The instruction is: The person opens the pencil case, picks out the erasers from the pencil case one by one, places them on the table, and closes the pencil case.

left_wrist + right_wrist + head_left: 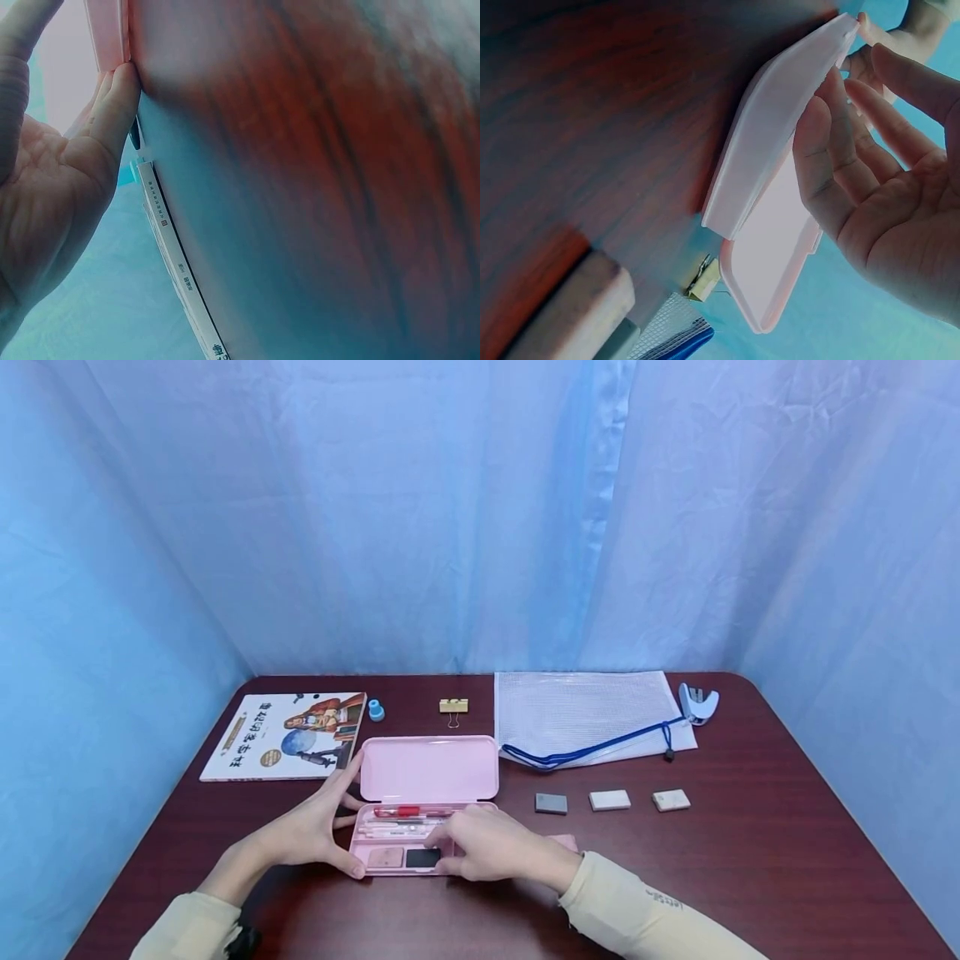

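A pink pencil case [429,768] lies on the table, lid up, with pens [397,812] in its back section. In its front section sit a pinkish eraser [386,857] and a black eraser [423,858]. My left hand [303,827] spreads along the case's left side, thumb at the front corner and a finger by the lid. My right hand [487,843] reaches over the right end, its thumb and index finger apart beside the black eraser. The right wrist view shows these fingers [817,150] bent over the case wall, with nothing visible between them.
Grey [551,803], white [610,800] and off-white [671,800] erasers lie to the right. A pink block [564,842] is partly hidden behind my right wrist. Farther back are a book [285,735], a blue object [377,710], a binder clip [453,707], a mesh pouch [585,710] and a stapler [699,705].
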The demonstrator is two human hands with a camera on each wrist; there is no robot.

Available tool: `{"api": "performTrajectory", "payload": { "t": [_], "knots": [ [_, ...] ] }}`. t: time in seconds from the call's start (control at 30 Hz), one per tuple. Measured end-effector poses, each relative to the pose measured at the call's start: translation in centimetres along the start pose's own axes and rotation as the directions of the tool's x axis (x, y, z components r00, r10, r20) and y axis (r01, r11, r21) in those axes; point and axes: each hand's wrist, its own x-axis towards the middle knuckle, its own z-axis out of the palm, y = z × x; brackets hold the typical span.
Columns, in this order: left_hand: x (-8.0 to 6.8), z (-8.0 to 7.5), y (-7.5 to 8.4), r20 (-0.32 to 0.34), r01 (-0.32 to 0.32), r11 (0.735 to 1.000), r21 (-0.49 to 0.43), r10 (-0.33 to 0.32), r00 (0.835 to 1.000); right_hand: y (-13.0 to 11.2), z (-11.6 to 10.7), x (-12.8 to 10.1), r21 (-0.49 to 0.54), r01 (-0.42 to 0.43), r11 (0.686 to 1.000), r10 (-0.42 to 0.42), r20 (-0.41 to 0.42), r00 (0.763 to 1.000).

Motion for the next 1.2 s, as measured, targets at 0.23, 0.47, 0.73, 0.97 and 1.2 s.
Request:
{"api": "performTrajectory", "payload": {
  "t": [0.23,0.47,0.73,0.97,1.2],
  "knots": [
    [0.0,0.0,0.0,-0.002,0.005,1.000,0.006,-0.005,1.000,0.1,-0.1,0.1,0.100,-0.011,0.995,0.011,-0.004,1.000],
    [0.1,0.0,0.0,0.002,0.005,1.000,0.007,-0.005,1.000,-0.1,0.6,0.3,0.013,-0.012,1.000,0.012,0.022,1.000],
    [0.0,0.0,0.1,0.002,0.002,1.000,0.004,-0.002,1.000,-0.3,0.8,0.5,-0.045,-0.020,0.999,0.020,0.009,1.000],
    [0.0,0.0,0.1,0.001,0.006,1.000,0.003,-0.006,1.000,-0.4,0.8,0.4,-0.048,-0.017,0.999,0.016,-0.015,1.000],
    [0.0,-0.1,0.1,0.001,0.006,1.000,0.011,-0.006,1.000,-0.3,0.9,0.4,-0.042,-0.016,0.999,0.015,-0.020,1.000]
  ]
}}
